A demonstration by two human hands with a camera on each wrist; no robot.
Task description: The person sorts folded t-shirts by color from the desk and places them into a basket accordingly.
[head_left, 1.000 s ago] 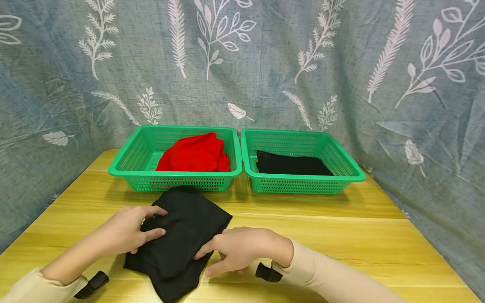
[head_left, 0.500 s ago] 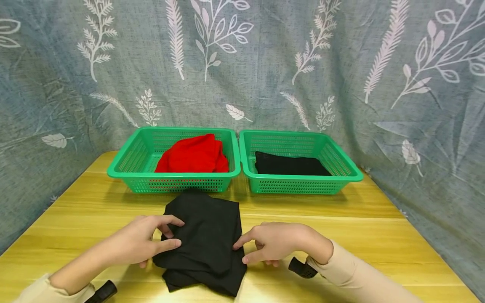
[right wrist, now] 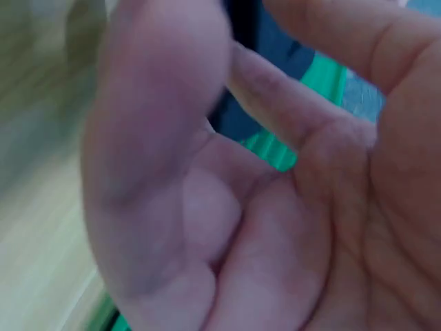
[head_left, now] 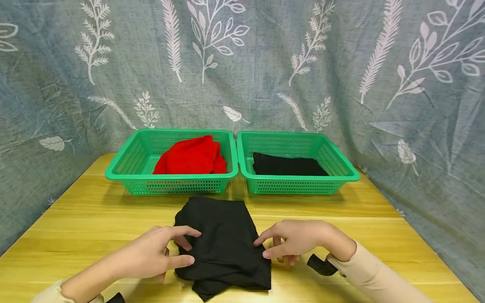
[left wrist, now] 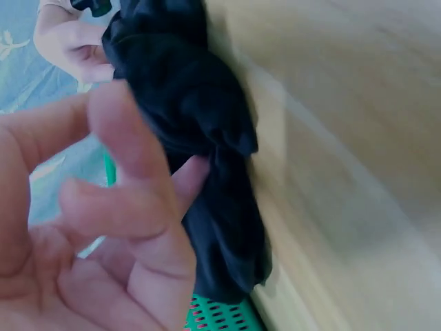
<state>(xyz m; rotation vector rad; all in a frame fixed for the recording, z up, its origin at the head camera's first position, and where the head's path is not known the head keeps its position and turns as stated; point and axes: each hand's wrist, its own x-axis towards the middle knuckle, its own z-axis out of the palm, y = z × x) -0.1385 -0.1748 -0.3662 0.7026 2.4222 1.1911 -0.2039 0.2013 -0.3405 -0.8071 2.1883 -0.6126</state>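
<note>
A folded piece of black cloth [head_left: 227, 242] lies on the table in the head view, its lower edge uneven and creased. My left hand [head_left: 161, 250] is at the cloth's left side, index finger and thumb spread over its edge. In the left wrist view that hand's fingers [left wrist: 131, 131] are loosely bent and pinch nothing, with the bunched black cloth [left wrist: 186, 89] beyond them. At the right side, my right hand [head_left: 299, 237] touches the cloth's edge with index fingertip and thumb apart. The right wrist view is blurred and shows mostly fingers.
Two green plastic baskets stand side by side at the back of the table [head_left: 363, 269]. Red cloth [head_left: 191, 158] is in the left basket [head_left: 174, 185]; folded black cloth [head_left: 289, 165] is in the right basket [head_left: 299, 185]. A patterned curtain [head_left: 257, 63] hangs behind.
The black cloth has slid to the right and turned so that its sides sit squarer to the table. Both hands have moved right along with it.
</note>
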